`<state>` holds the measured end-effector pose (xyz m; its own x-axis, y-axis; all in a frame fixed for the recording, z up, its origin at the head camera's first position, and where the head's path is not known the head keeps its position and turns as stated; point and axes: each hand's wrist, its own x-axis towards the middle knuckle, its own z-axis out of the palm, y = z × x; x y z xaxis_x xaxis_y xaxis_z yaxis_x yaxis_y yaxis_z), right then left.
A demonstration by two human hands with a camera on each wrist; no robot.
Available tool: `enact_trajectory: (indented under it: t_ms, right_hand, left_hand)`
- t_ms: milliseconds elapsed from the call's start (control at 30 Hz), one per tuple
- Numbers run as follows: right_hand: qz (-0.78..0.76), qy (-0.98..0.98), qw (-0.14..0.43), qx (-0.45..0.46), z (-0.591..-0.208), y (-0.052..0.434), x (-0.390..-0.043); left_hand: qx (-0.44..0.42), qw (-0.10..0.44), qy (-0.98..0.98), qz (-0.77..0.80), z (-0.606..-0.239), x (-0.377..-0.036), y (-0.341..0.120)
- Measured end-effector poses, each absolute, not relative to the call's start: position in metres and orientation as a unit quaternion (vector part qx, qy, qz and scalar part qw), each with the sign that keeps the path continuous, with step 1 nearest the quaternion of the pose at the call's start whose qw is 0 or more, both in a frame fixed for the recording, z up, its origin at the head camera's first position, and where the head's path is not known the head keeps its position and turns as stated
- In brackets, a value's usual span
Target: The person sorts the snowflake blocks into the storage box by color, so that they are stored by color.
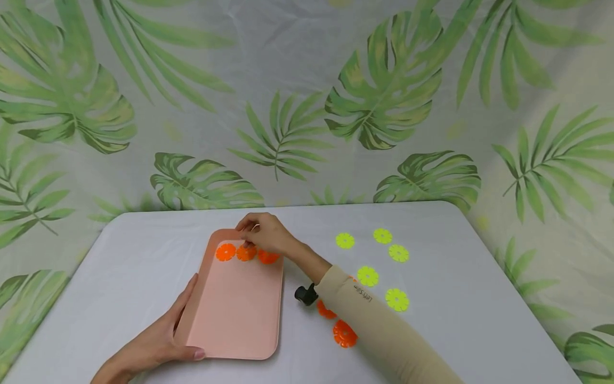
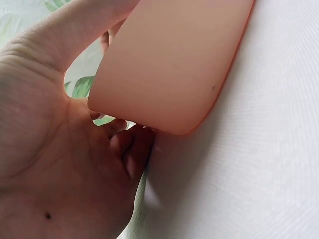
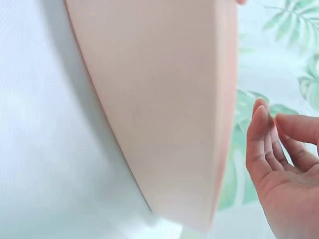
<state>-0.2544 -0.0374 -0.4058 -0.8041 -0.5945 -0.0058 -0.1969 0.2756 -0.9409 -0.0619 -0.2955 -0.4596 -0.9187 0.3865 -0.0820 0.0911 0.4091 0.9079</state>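
A pink rectangular tray (image 1: 235,304) lies on the white table. My left hand (image 1: 160,336) holds its near left corner, thumb along the near edge and fingers by the left side; in the left wrist view the tray wall (image 2: 174,59) covers part of the fingers. Along the tray's far end lie a left orange notched disc (image 1: 225,252), a middle one (image 1: 247,254) and a right one (image 1: 268,258). Over the middle disc hovers my right hand (image 1: 268,234), fingers bent. In the right wrist view, nothing shows between thumb and fingers of that hand (image 3: 284,174).
Several yellow-green notched discs (image 1: 368,276) are scattered right of the tray. More orange discs (image 1: 345,334) lie near my right forearm, which partly covers some. A black wrist camera (image 1: 305,294) sits under that forearm. Behind the table (image 1: 460,298) hangs a leaf-patterned cloth (image 1: 283,138).
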Motion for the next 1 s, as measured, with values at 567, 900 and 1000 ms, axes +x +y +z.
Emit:
enact_trajectory:
  t_ms: [567,900,1000]
  right_hand:
    - [-0.523,0.791,0.132,-0.289,-0.389,0.035,-0.256]
    - [-0.511,0.806,0.117,-0.276,-0.392,0.073,-0.247]
    - [-0.508,0.81,0.11,-0.273,-0.391,0.084,-0.245]
  left_hand:
    - [0.124,0.164,0.835,0.51,-0.453,-0.06,-0.295]
    - [0.133,0.157,0.838,0.505,-0.455,-0.061,-0.293]
    - [0.133,0.158,0.839,0.504,-0.455,-0.061,-0.291]
